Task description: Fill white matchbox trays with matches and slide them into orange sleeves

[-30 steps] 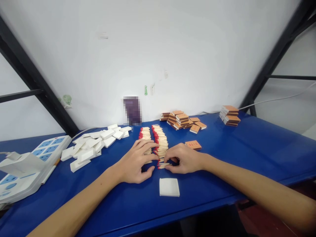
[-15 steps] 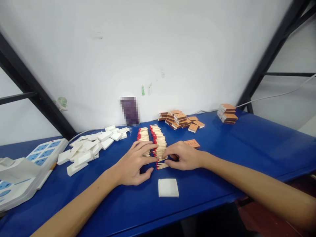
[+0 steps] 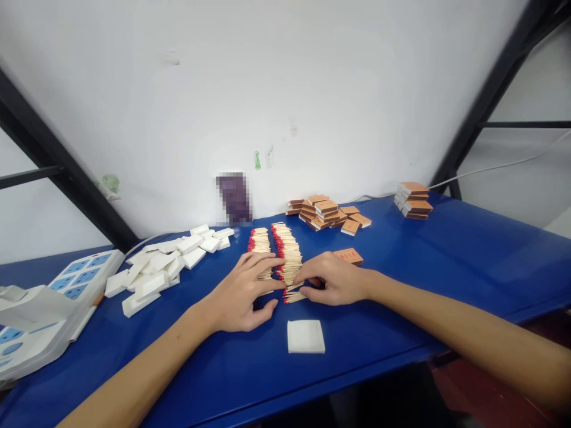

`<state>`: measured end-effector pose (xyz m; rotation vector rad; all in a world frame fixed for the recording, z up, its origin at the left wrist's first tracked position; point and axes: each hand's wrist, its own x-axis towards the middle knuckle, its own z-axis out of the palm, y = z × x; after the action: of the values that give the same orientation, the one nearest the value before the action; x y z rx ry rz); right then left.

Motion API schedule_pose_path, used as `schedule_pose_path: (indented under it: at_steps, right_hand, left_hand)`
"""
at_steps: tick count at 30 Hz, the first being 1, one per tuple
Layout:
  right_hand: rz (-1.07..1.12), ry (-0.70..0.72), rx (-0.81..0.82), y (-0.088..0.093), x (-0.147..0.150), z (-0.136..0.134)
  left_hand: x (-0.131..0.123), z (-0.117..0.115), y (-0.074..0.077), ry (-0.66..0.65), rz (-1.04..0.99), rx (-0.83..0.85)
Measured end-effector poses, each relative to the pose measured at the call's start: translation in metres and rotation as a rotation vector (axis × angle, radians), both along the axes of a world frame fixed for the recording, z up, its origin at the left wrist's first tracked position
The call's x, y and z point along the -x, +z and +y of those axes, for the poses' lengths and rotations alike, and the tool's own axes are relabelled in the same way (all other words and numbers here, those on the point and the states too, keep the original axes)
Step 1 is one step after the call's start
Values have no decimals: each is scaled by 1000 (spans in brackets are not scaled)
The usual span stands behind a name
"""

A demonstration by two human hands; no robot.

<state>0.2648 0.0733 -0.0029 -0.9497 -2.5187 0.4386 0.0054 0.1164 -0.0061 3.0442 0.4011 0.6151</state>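
Red-headed matches (image 3: 288, 246) lie side by side in a long row, with a second row of matches (image 3: 259, 239) to its left. My left hand (image 3: 243, 291) is spread over the near part of the left row, its fingertips at the red heads of the right row. At the near end of that right row, my right hand (image 3: 332, 279) is curled, with thumb and index finger around the plain ends of a small bunch of matches. Just in front of the hands lies a shallow white matchbox tray (image 3: 306, 337). An orange matchbox (image 3: 348, 256) sits beyond my right hand.
White matchbox trays (image 3: 154, 267) are heaped at left, beside a white power strip (image 3: 57, 297). Orange matchboxes (image 3: 325, 209) are piled against the wall, and another stack of matchboxes (image 3: 414, 200) stands farther right. A black metal frame (image 3: 66, 154) rises at the left.
The view has shifted slightly. My right thumb and index finger stay at the near matches with hardly any movement, and my left hand keeps its place.
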Motion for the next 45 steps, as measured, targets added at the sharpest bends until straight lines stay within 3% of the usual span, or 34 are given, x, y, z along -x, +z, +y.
schedule_pose_path:
  at_steps: [45]
  right_hand:
    - [-72, 24, -31, -3, -3, 1]
  left_hand:
    - [0, -3, 1, -2, 22, 23]
